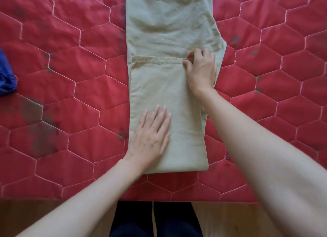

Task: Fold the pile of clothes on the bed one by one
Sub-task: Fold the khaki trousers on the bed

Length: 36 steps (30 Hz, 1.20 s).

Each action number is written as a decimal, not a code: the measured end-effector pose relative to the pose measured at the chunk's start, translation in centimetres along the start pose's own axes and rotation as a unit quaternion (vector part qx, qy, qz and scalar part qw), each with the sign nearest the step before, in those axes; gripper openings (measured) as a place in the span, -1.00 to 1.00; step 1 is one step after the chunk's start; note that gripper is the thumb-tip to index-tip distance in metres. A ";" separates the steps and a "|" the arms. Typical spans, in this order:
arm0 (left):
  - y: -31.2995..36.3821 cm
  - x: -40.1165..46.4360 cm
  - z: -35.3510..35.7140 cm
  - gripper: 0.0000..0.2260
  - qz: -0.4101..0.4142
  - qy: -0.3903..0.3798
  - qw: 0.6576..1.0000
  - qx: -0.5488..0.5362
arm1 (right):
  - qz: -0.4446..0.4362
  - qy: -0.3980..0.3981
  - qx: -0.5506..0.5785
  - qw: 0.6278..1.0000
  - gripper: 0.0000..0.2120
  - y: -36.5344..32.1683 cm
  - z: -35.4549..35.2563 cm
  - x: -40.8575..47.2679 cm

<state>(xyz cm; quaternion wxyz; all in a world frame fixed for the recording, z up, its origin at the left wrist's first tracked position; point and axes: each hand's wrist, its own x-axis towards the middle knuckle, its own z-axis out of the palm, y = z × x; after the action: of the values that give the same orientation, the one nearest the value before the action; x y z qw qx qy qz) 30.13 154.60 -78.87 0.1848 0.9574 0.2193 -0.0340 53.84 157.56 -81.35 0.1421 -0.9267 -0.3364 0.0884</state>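
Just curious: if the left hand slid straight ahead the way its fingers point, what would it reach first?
Probably the hem of the folded-back trouser leg; the left hand lies flat on the khaki trousers, fingers aimed slightly rightward toward it.

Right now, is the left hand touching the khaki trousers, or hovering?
Touching. The head view shows the left hand lying flat, fingers straight, on the folded khaki trousers, with no gap visible beneath the palm.
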 end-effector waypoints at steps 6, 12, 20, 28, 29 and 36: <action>-0.7 -6.2 4.1 -0.48 -0.044 -0.043 0.996 0.058 | -0.012 0.008 -0.040 0.999 -0.73 0.2 0.7 -0.1; -0.9 -6.3 5.7 -0.47 -0.051 -0.010 0.995 0.087 | 0.012 -0.022 -0.064 0.998 -0.57 -1.0 -0.1 -1.1; -1.1 -6.3 6.0 -0.48 -0.044 0.007 0.995 0.084 | -0.134 -0.004 0.079 0.988 -0.43 -4.5 0.2 -19.7; -1.2 -6.4 6.2 -0.48 -0.041 0.017 0.995 0.085 | -0.143 -0.090 -0.117 0.979 -0.49 7.5 2.0 -26.3; -1.2 -6.4 6.2 -0.48 -0.042 0.016 0.995 0.088 | -0.149 -0.098 -0.118 0.977 -0.48 8.7 1.7 -26.4; -1.9 -7.6 5.2 -0.23 0.051 -0.020 0.993 0.100 | -0.275 -0.101 -0.136 0.946 -0.19 11.1 -0.2 -25.4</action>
<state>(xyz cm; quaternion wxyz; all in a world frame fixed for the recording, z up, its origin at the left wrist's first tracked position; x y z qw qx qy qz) 22.53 151.15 -83.25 0.0937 0.9801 0.1624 -0.0656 41.31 132.92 -83.02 -0.0012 -0.7950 -0.5996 0.0923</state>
